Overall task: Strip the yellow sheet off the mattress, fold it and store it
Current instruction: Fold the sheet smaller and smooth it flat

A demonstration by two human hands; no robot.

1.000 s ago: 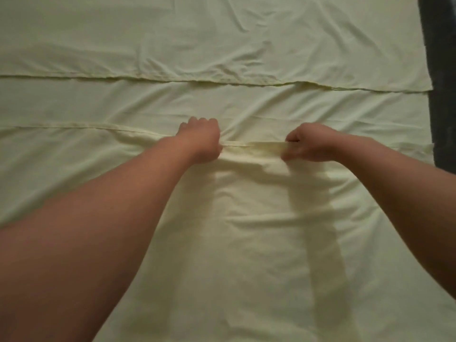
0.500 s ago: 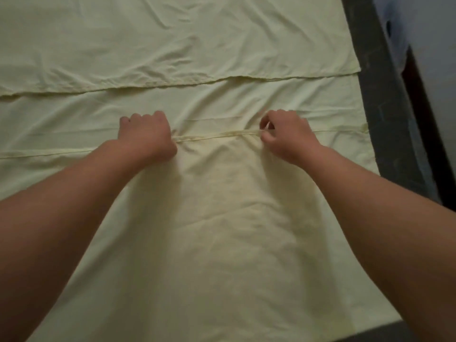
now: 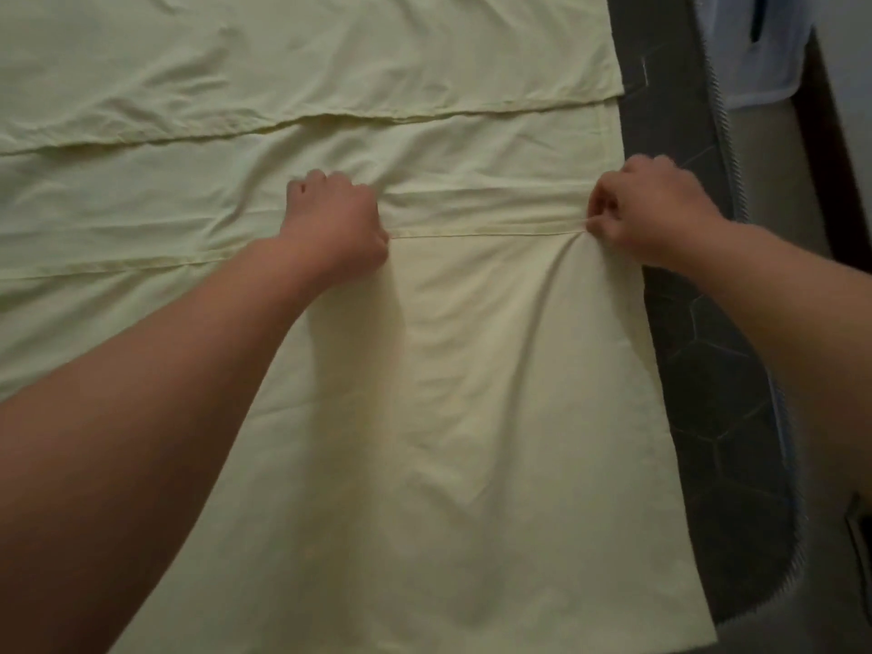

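Sheet [image 3: 472, 394] | hem gripped by left hand [image 3: 335, 224], right hand [image 3: 651, 214] (taut between)

2 hands [image 3: 337, 224] [image 3: 653, 212] (fisted) on yellow sheet [image 3: 472, 394]

We are sliding our right hand [image 3: 656, 210] along the hem of the yellow sheet [image 3: 472, 394] to its right corner, widening the gap from our left hand [image 3: 335, 224] (the hem is pulling taut). More of the dark mattress [image 3: 717, 394] is showing.

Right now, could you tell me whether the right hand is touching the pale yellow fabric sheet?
Touching: the head view shows the right hand pinching the sheet, fabric puckering there.
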